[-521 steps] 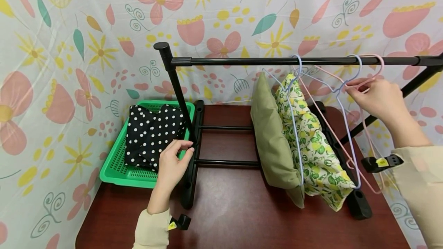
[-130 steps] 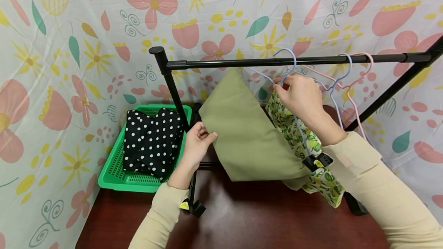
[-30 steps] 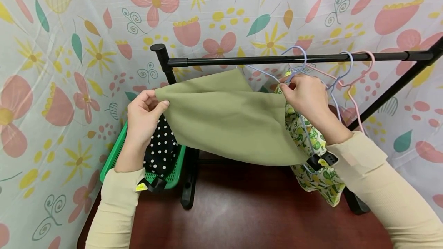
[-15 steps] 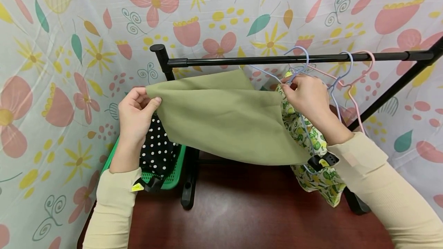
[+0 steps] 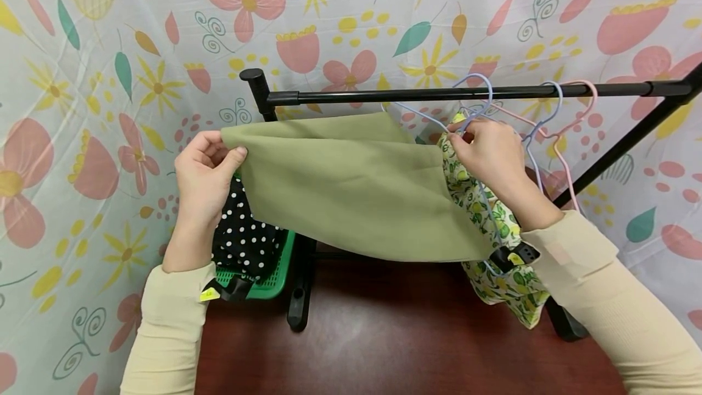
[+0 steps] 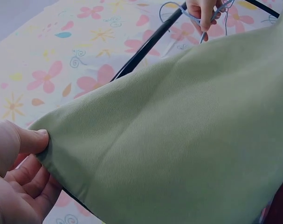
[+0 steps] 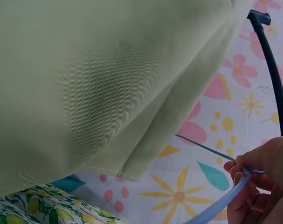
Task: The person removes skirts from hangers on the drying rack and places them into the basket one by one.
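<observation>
One corner of green cloth clamped between thumb and fingers of left hand, near left, presumably to keep it spread between hands. Behind, partly hidden: dotted fabric and green basket. Farther right: blue hanger pinched by right hand, apparently for steadying; join with cloth impossible to make out. Far: black rail, presumably for support.

- yellow sticker on the black left-wrist strap: way too tiny to make out
- another yellow sticker on the black right-wrist strap: same deal, can't read it
- no readable text otherwise
</observation>
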Demonstrator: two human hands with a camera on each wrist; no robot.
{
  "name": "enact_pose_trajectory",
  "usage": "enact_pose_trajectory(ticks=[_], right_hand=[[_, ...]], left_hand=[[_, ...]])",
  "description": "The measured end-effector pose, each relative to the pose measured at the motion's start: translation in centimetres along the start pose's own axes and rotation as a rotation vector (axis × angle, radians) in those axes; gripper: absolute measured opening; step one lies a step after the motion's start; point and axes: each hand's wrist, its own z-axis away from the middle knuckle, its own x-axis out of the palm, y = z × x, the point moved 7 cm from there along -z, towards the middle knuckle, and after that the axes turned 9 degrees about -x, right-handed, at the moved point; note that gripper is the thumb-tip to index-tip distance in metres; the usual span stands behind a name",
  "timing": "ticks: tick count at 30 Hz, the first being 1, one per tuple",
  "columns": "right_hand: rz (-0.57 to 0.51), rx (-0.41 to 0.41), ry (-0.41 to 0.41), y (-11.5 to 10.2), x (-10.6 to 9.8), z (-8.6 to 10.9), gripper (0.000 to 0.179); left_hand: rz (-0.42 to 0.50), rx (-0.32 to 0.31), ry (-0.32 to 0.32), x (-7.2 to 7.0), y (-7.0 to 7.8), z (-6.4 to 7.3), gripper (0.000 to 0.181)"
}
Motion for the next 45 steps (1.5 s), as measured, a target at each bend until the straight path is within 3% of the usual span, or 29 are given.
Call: enact_pose_trajectory(ticks=[21, 28, 36, 45], right_hand=[[-0.001, -0.059, 0.006, -0.3, -0.2, 0.0, 0.037], [0.009, -0.094, 0.012, -0.8, -0.5, -0.1, 0.04], [0.008, -0.116, 0.028, -1.2, -1.1, -0.2, 0.037], [0.007, -0.142, 0.038, -1.6, -1.7, -0.3, 0.037]], left_hand=[[0.055, 0.046, 0.001, -1.0, 3.2, -1.6, 0.014], [0.001, 0.064, 0.034, -1.5, 4.1, -2.3, 0.013], [0.012, 0.093, 0.079, -3.3, 5.2, -3.5, 0.013], [0.002, 0.061, 0.186, -6.2, 5.3, -3.9, 0.012]])
